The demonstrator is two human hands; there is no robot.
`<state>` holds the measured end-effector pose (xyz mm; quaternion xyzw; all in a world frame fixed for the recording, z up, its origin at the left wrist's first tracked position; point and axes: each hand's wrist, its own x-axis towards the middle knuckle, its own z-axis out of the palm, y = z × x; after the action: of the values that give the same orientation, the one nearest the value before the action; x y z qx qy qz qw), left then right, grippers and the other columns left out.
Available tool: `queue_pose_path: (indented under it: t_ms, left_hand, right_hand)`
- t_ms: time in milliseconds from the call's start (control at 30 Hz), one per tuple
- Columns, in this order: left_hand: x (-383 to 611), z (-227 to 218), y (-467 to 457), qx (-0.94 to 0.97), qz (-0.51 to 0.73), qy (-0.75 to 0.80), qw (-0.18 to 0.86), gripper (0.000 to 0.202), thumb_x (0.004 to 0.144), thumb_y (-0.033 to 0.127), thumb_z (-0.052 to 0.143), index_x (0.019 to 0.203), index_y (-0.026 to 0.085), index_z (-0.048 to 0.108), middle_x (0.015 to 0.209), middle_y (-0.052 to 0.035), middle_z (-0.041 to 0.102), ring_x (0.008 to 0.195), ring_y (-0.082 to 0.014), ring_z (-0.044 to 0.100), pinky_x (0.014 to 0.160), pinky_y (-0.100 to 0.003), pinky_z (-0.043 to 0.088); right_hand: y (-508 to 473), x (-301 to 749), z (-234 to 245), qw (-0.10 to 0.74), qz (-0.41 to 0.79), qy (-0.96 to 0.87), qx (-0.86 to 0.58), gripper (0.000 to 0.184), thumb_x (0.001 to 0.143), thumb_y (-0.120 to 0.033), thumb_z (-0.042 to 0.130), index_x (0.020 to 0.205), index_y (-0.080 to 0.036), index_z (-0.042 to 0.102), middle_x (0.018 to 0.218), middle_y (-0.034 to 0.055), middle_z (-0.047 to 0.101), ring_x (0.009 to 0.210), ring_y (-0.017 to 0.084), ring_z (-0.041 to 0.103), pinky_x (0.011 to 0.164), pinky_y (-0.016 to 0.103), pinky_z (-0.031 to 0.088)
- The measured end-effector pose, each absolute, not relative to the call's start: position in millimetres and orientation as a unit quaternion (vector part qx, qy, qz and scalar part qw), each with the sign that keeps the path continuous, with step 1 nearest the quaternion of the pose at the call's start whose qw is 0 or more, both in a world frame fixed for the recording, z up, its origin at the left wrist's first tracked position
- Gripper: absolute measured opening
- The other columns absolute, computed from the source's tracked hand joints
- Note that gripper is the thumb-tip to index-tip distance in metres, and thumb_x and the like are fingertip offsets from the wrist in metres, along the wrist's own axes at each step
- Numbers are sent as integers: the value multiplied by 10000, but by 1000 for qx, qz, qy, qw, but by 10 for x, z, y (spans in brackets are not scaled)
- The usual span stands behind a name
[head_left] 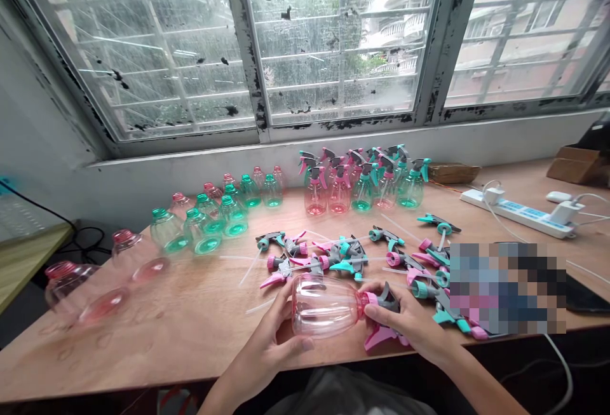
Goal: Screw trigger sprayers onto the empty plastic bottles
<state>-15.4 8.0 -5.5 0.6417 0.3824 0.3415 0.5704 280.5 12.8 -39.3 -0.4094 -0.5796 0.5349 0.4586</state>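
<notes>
A clear pink spray bottle (pixel 326 306) lies sideways in the air above the table's front edge, its base to the left. My left hand (pixel 281 332) is closed around the base end, thumb below. At the neck, my right hand (pixel 405 319) grips the pink and grey trigger spray head (pixel 381 304), which sits at the bottle's mouth. Whether its thread is fully tightened I cannot tell. Just beyond both hands lies a heap of loose trigger spray heads (pixel 317 259) in pink, green and grey, with thin clear tubes.
Open-necked green and pink bottles (pixel 207 227) stand at the left. Bottles with spray heads (pixel 362 186) are grouped by the window wall. A white power strip (pixel 517 213) with cables and a cardboard box (pixel 574 164) are at the right. A pixelated patch hides part of the table.
</notes>
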Motion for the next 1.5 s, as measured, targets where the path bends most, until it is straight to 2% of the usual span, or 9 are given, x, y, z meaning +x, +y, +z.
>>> queue_pose_path:
  t_ms: [133,400,600,700,933,1033,1133,1333,1500]
  left_hand:
    - [-148,-52,87,636,350,380,573,916,884,476,772,1633,295,275,1701,-88,332,1560,-358,295,1285,-503,261]
    - [-142,-30,75,609,357,377,599,1006,872,485,784,1655,272,191,1706,-87,331,1617,-333,-75,1275,-483,316]
    - [-139,-50,69,603,355,381,604,1025,876,499,774,1661,262,159,1666,-111,403,1612,-310,-117,1266,-485,330]
    - [-136,-52,76,602,355,384,603,1038,868,504,781,1662,266,156,1670,-110,391,1619,-326,-71,1270,-489,315]
    - [-163,-85,69,625,347,354,603,1009,893,386,787,1658,352,131,1734,-85,242,1570,-345,272,1278,-491,275]
    - [-187,-127,64,653,345,345,579,970,929,312,754,1643,439,111,1753,-29,182,1575,-321,267,1279,-476,274]
    - [-203,-154,64,671,349,332,564,933,959,273,715,1625,496,102,1759,18,161,1601,-296,206,1290,-456,258]
    - [-186,-109,50,652,347,367,565,988,916,263,768,1635,462,120,1755,13,178,1621,-321,94,1305,-471,215]
    - [-135,-35,38,617,369,355,597,1015,862,351,821,1644,403,175,1711,-41,305,1594,-352,196,1283,-488,270]
  right_hand:
    - [125,2802,-418,452,548,-572,-411,392,860,-488,807,1086,-199,668,758,5,752,710,226,718,683,328,539]
    - [131,2802,-436,441,536,-585,-420,421,850,-499,805,1110,-202,656,786,2,717,733,239,687,704,358,515]
    - [126,2810,-423,444,494,-610,-431,363,852,-438,810,1115,-228,678,904,6,702,837,256,680,769,365,513]
    - [123,2808,-423,445,492,-613,-430,350,846,-415,819,1114,-238,680,930,7,701,874,263,684,780,360,525]
    - [113,2798,-393,453,500,-604,-424,362,834,-431,831,1097,-227,689,885,-2,701,825,241,687,765,348,541]
    - [109,2794,-388,454,513,-592,-424,387,832,-480,816,1082,-215,686,796,-9,697,718,232,684,704,353,546]
    - [106,2790,-374,460,499,-592,-435,399,812,-507,819,1055,-214,700,810,-1,701,727,240,685,704,359,549]
    - [96,2793,-327,451,513,-592,-428,379,841,-508,793,1048,-206,698,795,2,696,734,243,680,719,363,548]
    - [93,2798,-362,451,507,-606,-415,335,853,-439,810,1090,-229,697,900,8,695,852,259,672,785,368,546]
